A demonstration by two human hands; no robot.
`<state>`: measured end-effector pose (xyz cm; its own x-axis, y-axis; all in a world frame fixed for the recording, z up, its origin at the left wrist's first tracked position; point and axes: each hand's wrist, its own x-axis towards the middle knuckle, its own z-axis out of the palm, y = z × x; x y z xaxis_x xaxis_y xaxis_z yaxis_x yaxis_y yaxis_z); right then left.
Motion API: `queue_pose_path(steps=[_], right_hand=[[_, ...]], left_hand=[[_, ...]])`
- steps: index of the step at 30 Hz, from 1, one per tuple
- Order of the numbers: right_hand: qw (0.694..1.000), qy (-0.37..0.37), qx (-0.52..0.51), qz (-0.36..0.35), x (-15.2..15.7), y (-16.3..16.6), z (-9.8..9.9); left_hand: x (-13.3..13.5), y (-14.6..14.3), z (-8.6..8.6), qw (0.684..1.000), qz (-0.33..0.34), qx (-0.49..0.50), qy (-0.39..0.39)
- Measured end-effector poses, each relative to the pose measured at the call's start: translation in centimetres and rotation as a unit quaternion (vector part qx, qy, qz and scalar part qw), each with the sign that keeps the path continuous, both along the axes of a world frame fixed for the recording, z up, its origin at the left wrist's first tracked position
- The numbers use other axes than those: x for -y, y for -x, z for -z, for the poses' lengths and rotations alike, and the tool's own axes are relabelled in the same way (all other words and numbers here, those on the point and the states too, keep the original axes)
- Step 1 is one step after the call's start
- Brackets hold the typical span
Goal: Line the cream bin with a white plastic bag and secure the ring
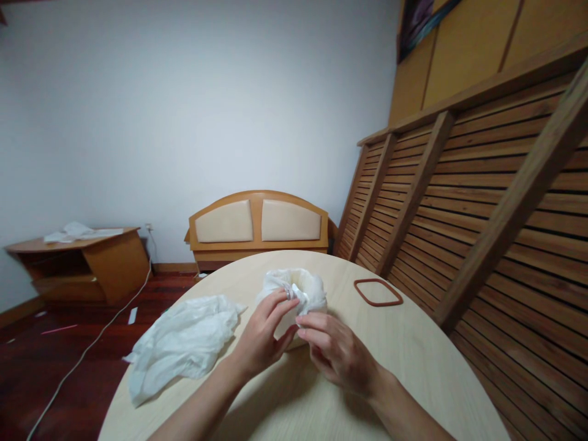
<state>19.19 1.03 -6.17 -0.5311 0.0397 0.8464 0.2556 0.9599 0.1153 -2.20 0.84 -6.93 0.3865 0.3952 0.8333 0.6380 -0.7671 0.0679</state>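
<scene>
A small pale container stands on the round table, directly in front of me. A thin white plastic bag lines it and is folded out over its rim. At the near side of the rim, my left hand pinches the bag's edge between thumb and fingers. My right hand is closed on the same edge, just to the right, its fingertips close to the left ones. Both hands hide most of the container's front.
Left on the table lies another crumpled white plastic bag. A brown rounded-square ring lies at the right. Beyond are a wooden headboard, slatted wooden panels and a low cabinet. A cable crosses the floor.
</scene>
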Motion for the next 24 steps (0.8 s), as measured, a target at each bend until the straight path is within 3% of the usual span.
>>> queue_pose_path(steps=[3, 8, 15, 24], right_hand=[[0.999, 0.028, -0.002, -0.027, 0.1, 0.2, 0.4], [0.998, 0.048, 0.003, -0.036, 0.1, 0.2, 0.5], [0.991, 0.023, -0.05, 0.118, -1.4, -1.1, 0.6], [0.961, 0.17, -0.012, 0.218, -4.4, -3.3, 1.8]], left_hand=[[0.4, -0.3, -0.1, 0.999, 0.032, -0.02, 0.001], [0.1, -0.9, 0.2, 0.998, 0.036, 0.035, -0.025], [0.0, -0.9, 0.2, 0.997, 0.048, 0.063, -0.021], [0.2, -0.8, -0.1, 0.99, 0.078, 0.115, 0.002]])
